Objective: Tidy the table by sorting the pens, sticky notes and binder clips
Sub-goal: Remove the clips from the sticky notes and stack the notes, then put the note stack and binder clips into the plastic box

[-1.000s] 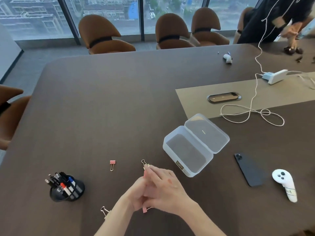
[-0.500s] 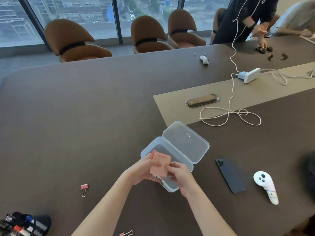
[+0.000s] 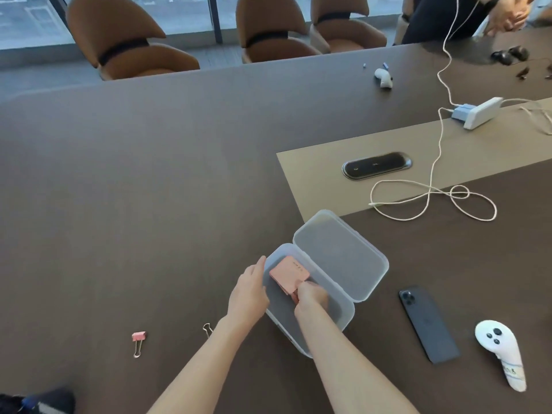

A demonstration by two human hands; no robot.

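Observation:
A clear plastic box point(image 3: 343, 316) stands with its lid point(image 3: 340, 255) folded back to the right. Inside it, my right hand point(image 3: 310, 295) grips the near corner of a pink pad of sticky notes point(image 3: 288, 273) held low in the box. My left hand point(image 3: 249, 291) rests against the box's left wall, fingers loosely apart, holding nothing. A pink binder clip point(image 3: 138, 342) lies on the table to the left. A second clip's wire handle point(image 3: 207, 329) shows beside my left forearm. The black pen holder point(image 3: 44, 401) is cut off at the bottom left corner.
A dark phone point(image 3: 428, 322) and a white controller point(image 3: 501, 355) lie right of the box. A white cable point(image 3: 433, 201) loops across the beige strip toward a charger point(image 3: 478, 112). Brown chairs line the far edge. Another person stands at the top right.
The sticky-note pad went from both my hands above the table down into the box. My left hand let go and now rests at the box wall. The view shifted right.

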